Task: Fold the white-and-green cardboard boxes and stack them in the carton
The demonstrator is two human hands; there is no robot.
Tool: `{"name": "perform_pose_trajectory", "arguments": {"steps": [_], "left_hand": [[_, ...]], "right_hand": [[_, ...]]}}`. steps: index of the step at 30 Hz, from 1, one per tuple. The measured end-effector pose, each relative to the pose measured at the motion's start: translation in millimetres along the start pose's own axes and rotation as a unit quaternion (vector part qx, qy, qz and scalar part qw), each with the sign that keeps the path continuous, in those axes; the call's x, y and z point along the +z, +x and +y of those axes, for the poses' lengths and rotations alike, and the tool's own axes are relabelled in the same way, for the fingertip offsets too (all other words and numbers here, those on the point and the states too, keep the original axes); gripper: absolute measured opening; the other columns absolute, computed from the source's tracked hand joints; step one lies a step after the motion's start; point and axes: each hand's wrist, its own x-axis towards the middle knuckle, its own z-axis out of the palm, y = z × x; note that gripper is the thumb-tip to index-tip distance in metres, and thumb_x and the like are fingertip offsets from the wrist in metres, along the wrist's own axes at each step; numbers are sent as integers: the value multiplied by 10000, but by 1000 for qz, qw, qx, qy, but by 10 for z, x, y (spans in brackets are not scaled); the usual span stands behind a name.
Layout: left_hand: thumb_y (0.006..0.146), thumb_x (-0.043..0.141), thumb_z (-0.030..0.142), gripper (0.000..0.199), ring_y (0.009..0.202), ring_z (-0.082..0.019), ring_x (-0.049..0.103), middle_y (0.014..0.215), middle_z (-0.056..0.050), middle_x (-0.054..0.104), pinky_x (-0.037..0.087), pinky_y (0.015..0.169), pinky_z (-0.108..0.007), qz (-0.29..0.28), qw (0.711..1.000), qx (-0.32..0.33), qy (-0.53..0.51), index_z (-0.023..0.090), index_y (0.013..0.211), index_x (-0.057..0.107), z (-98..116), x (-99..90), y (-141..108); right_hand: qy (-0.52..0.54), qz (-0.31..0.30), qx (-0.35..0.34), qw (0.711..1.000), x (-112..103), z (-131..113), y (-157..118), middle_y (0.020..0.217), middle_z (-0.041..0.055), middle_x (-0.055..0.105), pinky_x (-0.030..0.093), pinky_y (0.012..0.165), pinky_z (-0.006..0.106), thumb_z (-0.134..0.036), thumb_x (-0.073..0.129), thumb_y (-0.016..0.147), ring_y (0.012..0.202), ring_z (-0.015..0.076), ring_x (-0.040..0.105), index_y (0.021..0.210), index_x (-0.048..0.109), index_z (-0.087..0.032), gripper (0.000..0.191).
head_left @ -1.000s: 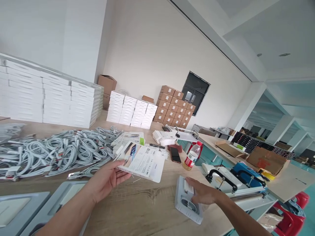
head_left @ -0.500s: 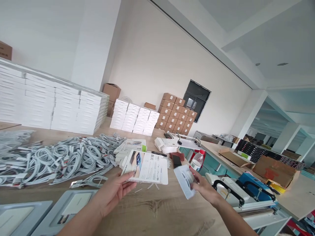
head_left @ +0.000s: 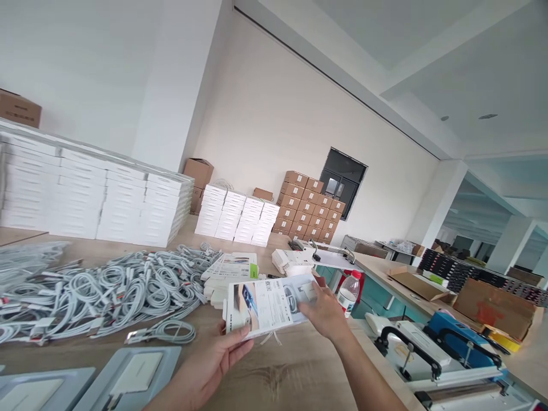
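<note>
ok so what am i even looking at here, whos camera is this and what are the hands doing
These pictures come from a camera worn on a person's head, looking forward and down, so the two arms are the wearer's own. In the latest one, the left hand and right hand both hold a printed card package above a wooden table. On the table lies a heap of white coiled cables. Farther back stand stacks of white boxes and brown cartons. At the right is a heat sealer.
</note>
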Motion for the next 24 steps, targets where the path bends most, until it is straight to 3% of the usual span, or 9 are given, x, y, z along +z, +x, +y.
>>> {"name": "perform_pose_trajectory", "arguments": {"steps": [3,5,8,10,13,15,17,20,24], "left_hand": [[692,817,55,360,1120,-287,677,1182,-140,723,642,809,-284,11,1000,14,-15,138,1011,673,-6,-1,17],[699,797,31,385,1126,-284,674,1181,-135,725,639,817,-281,17,999,30,-39,143,1045,671,3,-4,31],[708,767,3,499,1147,-278,663,1180,-111,729,633,844,-297,28,994,58,-83,177,1159,643,13,-11,55],[707,762,1,552,1169,-277,650,1197,-100,724,627,858,-305,33,992,75,-94,196,1204,626,6,-23,66],[690,803,51,535,1206,-284,624,1249,-107,699,615,873,-300,21,994,83,-64,190,1181,642,-15,-48,62],[687,836,137,495,1198,-297,628,1279,-122,681,614,859,-308,13,997,74,-19,178,1148,660,-16,-58,48],[703,842,262,488,1134,-307,667,1256,-135,693,622,810,-327,9,998,55,35,178,1151,668,5,-55,33],[730,803,402,489,980,-311,732,1093,-127,764,623,712,-346,12,996,32,88,189,1155,689,65,-39,22],[723,799,419,384,887,-316,751,910,-109,799,614,708,-368,-4,994,24,111,180,1021,754,136,-43,9]], "right_hand": [[100,-10,-82,992,87,-97,-10,1331,141,597,340,1105,521,-573,552,828,1305,348,473,1342,567,-229,618],[191,-23,-146,970,169,-173,-32,1270,90,656,294,1139,533,-594,469,888,1305,314,473,1296,610,-278,535],[315,27,-186,930,362,-307,-78,1417,35,557,212,1193,508,-577,538,876,1400,271,362,1325,574,-325,516],[417,51,-148,895,530,-384,-111,1528,36,422,262,1182,485,-564,629,824,1423,262,334,1428,442,-327,675],[585,-11,-44,810,774,-420,-163,1480,77,473,507,985,436,-521,714,768,1258,258,539,1514,229,-333,909],[659,-35,11,752,881,-363,-191,1368,71,574,586,790,366,-456,763,739,1060,230,653,1504,233,-341,937],[698,-31,41,714,925,-257,-203,1279,48,633,591,690,322,-396,798,710,939,203,682,1455,341,-338,876],[714,-39,49,698,902,-94,-198,1265,38,650,592,687,317,-356,816,692,934,201,683,1334,513,-314,711],[714,-50,42,697,847,-10,-184,1269,43,662,593,757,354,-347,807,708,974,214,681,1261,584,-297,599]]}}
